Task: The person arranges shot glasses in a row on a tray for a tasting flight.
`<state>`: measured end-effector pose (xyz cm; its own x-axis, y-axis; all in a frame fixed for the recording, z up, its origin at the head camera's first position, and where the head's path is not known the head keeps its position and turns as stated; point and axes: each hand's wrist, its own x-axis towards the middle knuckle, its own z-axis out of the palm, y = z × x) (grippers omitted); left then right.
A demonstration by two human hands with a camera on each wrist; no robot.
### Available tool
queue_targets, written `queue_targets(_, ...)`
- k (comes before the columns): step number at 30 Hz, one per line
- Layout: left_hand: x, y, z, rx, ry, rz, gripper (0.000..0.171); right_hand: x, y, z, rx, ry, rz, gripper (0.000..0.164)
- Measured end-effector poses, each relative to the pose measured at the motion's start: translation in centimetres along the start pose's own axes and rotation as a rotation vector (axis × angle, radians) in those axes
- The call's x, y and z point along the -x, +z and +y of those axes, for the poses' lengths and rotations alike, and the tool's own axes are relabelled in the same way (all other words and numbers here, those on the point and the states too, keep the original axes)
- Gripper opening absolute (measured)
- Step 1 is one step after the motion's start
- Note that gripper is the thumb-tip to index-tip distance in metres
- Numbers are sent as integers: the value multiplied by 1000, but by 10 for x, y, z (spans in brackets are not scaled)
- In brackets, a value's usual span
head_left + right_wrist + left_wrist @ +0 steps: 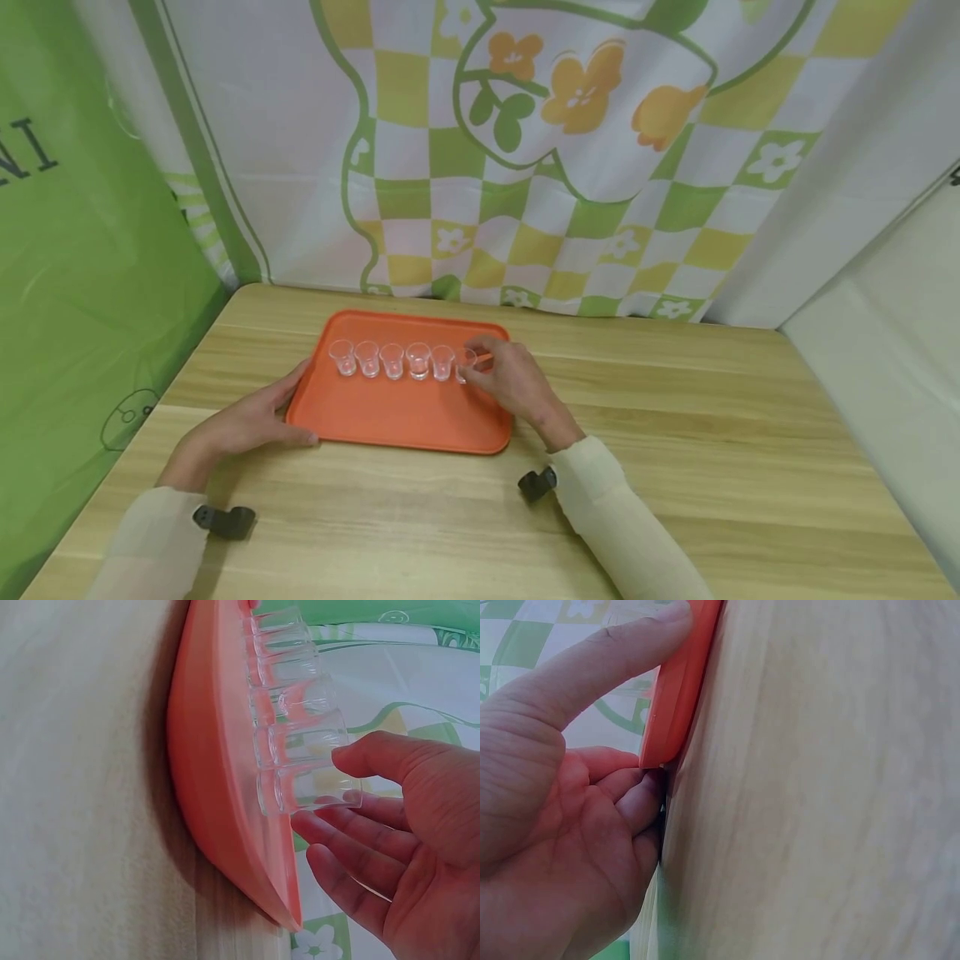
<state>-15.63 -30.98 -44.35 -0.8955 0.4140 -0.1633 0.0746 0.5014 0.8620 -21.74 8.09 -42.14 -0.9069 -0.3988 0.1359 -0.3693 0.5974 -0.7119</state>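
An orange tray [397,425] lies on the wooden table, bearing a row of several small clear shot glasses [392,362]. My left hand [251,421] holds the tray's near left corner. In the left wrist view its thumb [622,656] lies along the tray wall, and the other fingers bend in at the corner. At the right end of the row, my right hand [517,379] grips the last shot glass [319,787] between thumb and fingers. That glass stands upright beside its neighbour. Fingers partly cover it in the head view.
The wooden table [637,500] extends to the right and in front of the tray. Behind it hangs a checked curtain with flowers [540,200], and a green cloth [90,275] hangs at the left. Dark wrist cameras [225,522] sit at both cuffs.
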Motion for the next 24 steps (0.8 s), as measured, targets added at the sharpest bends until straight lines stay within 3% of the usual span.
queue_targets(6,0,0,0,19,10,-1,120,0,0,1,-8,2,-3,38)
queue_targets(13,-3,0,0,32,35,-9,119,2,-3,3,-39,18,-10,57)
queue_targets(24,-2,-1,3,-24,31,-13,120,16,-19,8,104,11,-11,78)
